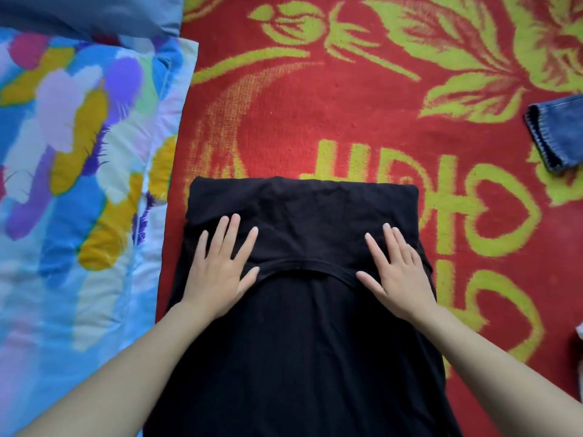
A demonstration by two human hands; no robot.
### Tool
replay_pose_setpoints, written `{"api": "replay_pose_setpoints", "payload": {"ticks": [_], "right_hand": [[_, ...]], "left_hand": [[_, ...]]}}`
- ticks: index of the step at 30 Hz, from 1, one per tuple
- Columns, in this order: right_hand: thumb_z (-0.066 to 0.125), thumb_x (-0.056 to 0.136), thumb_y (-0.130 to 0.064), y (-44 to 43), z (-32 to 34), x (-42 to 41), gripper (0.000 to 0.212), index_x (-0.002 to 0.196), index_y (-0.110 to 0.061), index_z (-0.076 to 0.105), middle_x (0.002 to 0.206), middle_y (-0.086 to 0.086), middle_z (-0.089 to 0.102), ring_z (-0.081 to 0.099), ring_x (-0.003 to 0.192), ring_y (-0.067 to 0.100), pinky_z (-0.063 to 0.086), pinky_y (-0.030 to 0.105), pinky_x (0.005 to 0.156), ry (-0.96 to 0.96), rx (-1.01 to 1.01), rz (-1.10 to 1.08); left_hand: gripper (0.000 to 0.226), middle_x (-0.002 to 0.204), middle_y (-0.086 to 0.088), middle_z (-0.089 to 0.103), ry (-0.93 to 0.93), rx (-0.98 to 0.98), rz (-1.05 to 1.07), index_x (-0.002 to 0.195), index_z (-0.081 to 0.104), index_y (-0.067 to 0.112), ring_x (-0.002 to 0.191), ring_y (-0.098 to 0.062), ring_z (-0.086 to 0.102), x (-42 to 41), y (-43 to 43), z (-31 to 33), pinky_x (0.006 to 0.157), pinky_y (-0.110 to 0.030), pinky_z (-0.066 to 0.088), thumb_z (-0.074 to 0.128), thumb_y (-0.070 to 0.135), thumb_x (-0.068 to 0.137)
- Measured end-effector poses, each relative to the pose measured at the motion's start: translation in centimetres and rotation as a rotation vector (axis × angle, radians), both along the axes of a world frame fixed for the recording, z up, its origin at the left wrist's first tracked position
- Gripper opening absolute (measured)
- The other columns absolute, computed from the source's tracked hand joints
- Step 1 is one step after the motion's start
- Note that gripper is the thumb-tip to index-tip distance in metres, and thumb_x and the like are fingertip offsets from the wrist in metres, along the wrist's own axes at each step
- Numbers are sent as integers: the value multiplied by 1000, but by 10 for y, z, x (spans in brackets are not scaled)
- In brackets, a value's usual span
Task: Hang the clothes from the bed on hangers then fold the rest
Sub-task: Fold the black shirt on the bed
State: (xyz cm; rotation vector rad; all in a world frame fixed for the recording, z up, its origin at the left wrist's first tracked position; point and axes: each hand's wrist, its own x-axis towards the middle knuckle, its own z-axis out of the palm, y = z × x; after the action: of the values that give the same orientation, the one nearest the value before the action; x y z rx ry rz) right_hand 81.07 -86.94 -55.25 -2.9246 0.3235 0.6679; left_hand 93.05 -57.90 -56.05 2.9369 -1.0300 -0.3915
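Note:
A black garment (303, 342) lies flat on the red bedspread (315, 121), running from the middle of the view down to the bottom edge. Its far end is folded back toward me, and a neckline seam curves across it between my hands. My left hand (220, 269) rests flat, fingers spread, on the left side of the folded part. On the right side my right hand (394, 272) lies flat in the same way. Neither hand grips the cloth.
A colourful blue, yellow and purple quilt (79, 184) covers the left side. A grey-blue pillow (88, 17) sits at the top left. The cuff of blue jeans (558, 137) pokes in at the right edge. The red bedspread carries yellow-green patterns.

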Motion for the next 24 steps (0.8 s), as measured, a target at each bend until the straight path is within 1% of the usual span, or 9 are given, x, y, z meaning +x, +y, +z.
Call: {"api": "replay_pose_setpoints", "payload": {"ticks": [3,6,8,11,13,16,18,22,24], "right_hand": [[8,88,-68,-7,-19,-6,71,145,-34,-17,155,10,-21,-18,144,25,6,40,117,207,-95,-53],[29,94,-57,-17,-17,-4,65,150,-33,5,158,9,-5,-6,146,23,9,40,115,190,-21,-109],[43,95,-46,-25,-6,11,55,144,-22,35,153,12,26,20,142,25,19,40,110,-16,43,-180],[56,91,-35,-42,8,52,54,139,-16,43,147,14,36,29,137,29,26,43,105,-204,42,-275],[59,89,-36,-58,11,81,67,147,-21,28,154,11,21,17,142,28,25,44,108,-77,6,-265],[62,86,-30,-79,14,113,83,150,-27,9,159,4,4,6,145,25,23,45,110,158,-50,-176],[62,85,-19,-89,14,123,87,151,-25,5,159,0,7,8,145,22,25,47,109,215,-55,-140],[57,82,-11,-90,6,126,81,150,-20,13,141,10,42,36,130,30,34,45,97,236,-102,-87],[58,82,-13,-89,2,122,60,138,-14,37,129,12,52,43,120,33,36,43,91,188,-131,-56]], "left_hand": [[76,156,-20,-7,143,239,59,147,-11,28,145,-33,-5,12,0,-15,114,-49,13,23,65,90],[77,154,-13,-25,179,433,24,141,-28,31,143,-28,-21,24,17,-26,114,-48,4,11,70,87],[79,157,-16,-6,138,408,-35,147,-12,27,145,-30,-3,30,15,-13,111,-51,14,15,70,87],[65,130,-21,54,-158,29,-87,128,57,11,114,-34,55,48,0,8,83,-45,44,38,56,85],[61,132,-21,52,-218,-56,-9,129,55,9,111,-35,54,71,-11,16,81,-45,43,54,47,82],[91,157,-12,9,67,166,184,151,9,24,143,-30,11,112,-20,10,109,-51,19,64,46,82],[96,159,-4,4,194,293,125,150,-3,31,145,-24,-2,137,-19,6,113,-53,8,64,45,83],[81,140,-4,45,258,326,23,146,24,30,135,-24,30,156,-21,2,109,-48,19,69,40,79],[58,123,-5,57,234,302,24,128,47,26,120,-26,48,157,-20,3,91,-38,35,71,38,77]]}}
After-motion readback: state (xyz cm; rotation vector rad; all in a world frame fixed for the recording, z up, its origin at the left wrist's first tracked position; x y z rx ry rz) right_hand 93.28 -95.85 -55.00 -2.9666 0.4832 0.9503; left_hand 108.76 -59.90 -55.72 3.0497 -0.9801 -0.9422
